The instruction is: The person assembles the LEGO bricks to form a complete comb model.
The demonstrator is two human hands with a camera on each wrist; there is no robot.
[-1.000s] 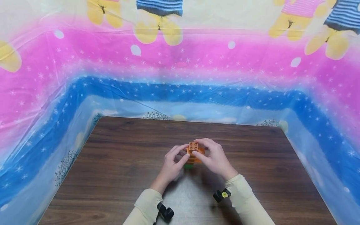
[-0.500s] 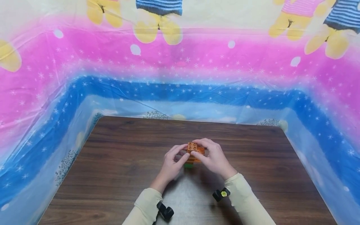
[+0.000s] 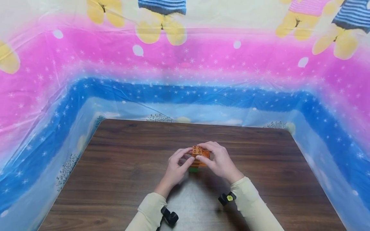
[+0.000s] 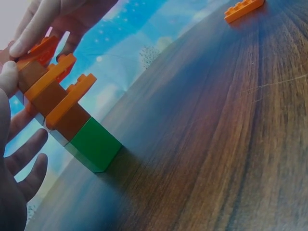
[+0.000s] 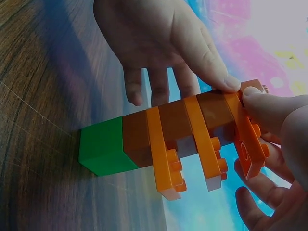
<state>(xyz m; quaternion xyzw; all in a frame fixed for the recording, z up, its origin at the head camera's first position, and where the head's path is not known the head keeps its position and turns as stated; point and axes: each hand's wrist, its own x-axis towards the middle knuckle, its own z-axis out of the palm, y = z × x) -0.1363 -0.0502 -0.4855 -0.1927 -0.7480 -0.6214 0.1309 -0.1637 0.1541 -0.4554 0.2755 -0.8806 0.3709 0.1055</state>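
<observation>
A tower of toy building bricks stands on the table, with a green brick (image 5: 101, 149) at its foot. Above it, brown bricks (image 5: 175, 120) alternate with long orange bricks (image 5: 207, 144) that jut out to the right. The topmost brown brick (image 3: 197, 150) has its studs up. My right hand (image 3: 222, 160) pinches this top brick between thumb and fingers. From the other side my left hand (image 3: 177, 165) holds the tower near the top, its thumb (image 5: 230, 83) against the upper bricks; its other fingers are spread behind the tower.
A loose orange brick (image 4: 244, 9) lies on the wooden table (image 3: 130, 144), some way from the tower in the left wrist view. A printed cloth (image 3: 185, 73) hangs around the table's back and sides. Black wrist cameras (image 3: 170, 217) sit at both sleeves.
The top brown brick has shifted slightly left and now sits squarer over the tower, showing more of the orange brick beneath. Both hands stay almost in place.
</observation>
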